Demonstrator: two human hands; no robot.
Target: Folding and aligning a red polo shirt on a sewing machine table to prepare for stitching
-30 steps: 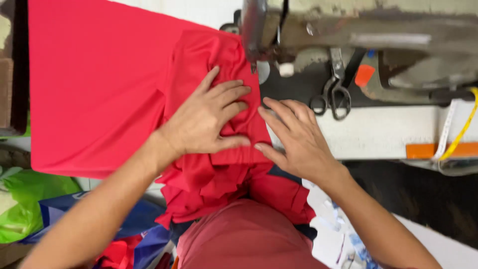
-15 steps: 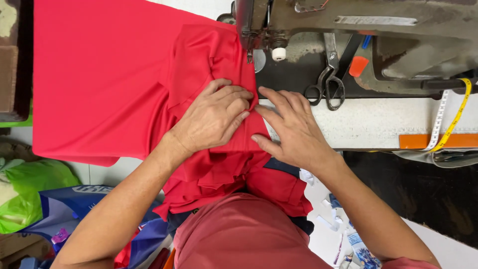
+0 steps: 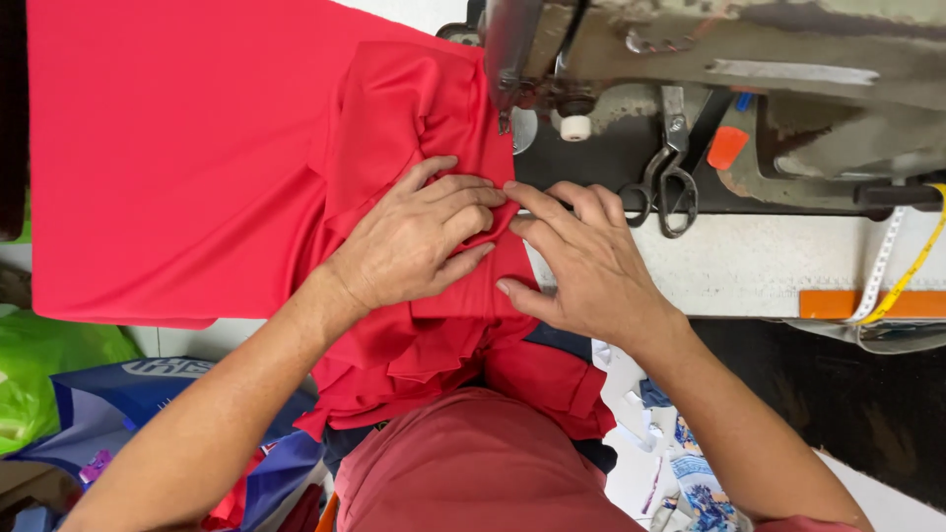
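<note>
Red fabric (image 3: 197, 167) spreads across the table (image 3: 759, 266), with a folded layer bunched near the sewing machine (image 3: 709, 59). The left hand (image 3: 414, 236) lies flat on the folded cloth, fingers curled toward its edge, and the right hand (image 3: 581, 261) meets it there — fingertips of both touching at the fold, just below the presser foot (image 3: 507, 108). Scissors (image 3: 670, 182) lie on the dark machine bed beside the right hand, near an orange tab (image 3: 727, 148). A yellow tape measure (image 3: 912, 266) hangs at the right edge. Below the table, left — a green bag (image 3: 49, 379) and a blue bag (image 3: 148, 394).
</note>
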